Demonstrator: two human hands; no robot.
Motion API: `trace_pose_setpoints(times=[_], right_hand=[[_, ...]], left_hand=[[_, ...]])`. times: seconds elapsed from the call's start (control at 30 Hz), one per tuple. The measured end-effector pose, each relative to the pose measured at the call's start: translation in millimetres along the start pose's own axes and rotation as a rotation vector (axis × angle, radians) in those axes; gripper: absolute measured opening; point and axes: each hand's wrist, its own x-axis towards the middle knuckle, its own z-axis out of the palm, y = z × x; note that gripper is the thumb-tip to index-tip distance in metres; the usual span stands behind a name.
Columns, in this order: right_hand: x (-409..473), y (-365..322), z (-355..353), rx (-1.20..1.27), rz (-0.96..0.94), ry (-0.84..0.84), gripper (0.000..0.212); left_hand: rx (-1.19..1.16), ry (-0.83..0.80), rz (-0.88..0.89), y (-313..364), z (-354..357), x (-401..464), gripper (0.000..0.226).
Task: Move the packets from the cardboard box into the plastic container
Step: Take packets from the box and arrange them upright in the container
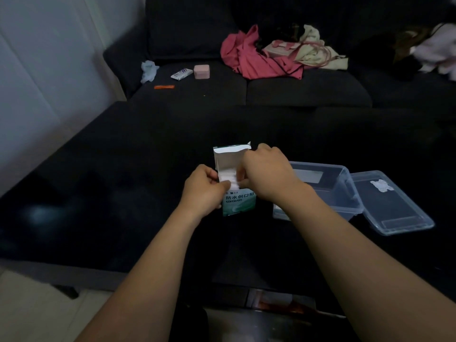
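A small green-and-white cardboard box [238, 203] stands upright on the black table, its top flap [230, 156] raised. My left hand [203, 187] grips the box's left side near the opening. My right hand [265, 172] reaches into the open top, its fingers closed on the white packets [228, 177] showing inside. The clear plastic container [343, 191] sits just right of the box, partly behind my right wrist, with something pale lying flat in it.
The container's clear lid [392, 208] lies flat to its right. Behind the table a dark sofa [271, 90] holds pink and cream clothes [261, 58], a pink case [201, 71], a small white box [182, 74] and an orange strip [164, 87].
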Motion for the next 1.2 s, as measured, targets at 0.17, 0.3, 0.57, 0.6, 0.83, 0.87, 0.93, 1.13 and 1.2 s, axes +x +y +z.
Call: trace_pose_setpoints(times=[0.17, 0.3, 0.57, 0.6, 0.83, 0.87, 0.93, 1.13, 1.2], right_hand=[[-2, 3, -2, 0.106, 0.029, -0.007, 0.023], [-4, 9, -10, 0.372, 0.084, -0.025, 0.006], [-3, 21, -15, 0.574, 0.078, 0.074, 0.009], [-2, 24, -17, 0.599, 0.077, 0.103, 0.009], [-9, 37, -29, 0.775, 0.094, 0.140, 0.005], [-10, 36, -29, 0.782, 0.094, 0.130, 0.005], [-12, 36, -29, 0.805, 0.093, 0.131, 0.004], [-16, 39, -40, 0.919, 0.093, 0.127, 0.008], [-17, 41, -41, 0.959, 0.089, 0.143, 0.006]], left_hand=[[-0.032, 0.028, -0.010, 2, -3, 0, 0.013], [-0.102, 0.116, -0.006, 0, -5, 4, 0.011], [-0.138, 0.259, 0.041, 1, -6, 10, 0.012], [-0.090, 0.290, 0.067, 3, -6, 8, 0.018], [0.139, 0.304, 0.487, 10, -5, -2, 0.036], [0.192, 0.262, 0.503, 10, -5, -2, 0.037], [0.273, 0.229, 0.522, 10, -3, -4, 0.037], [0.267, 0.255, 0.589, 15, -1, -8, 0.025], [0.231, 0.239, 0.583, 18, 1, -10, 0.020]])
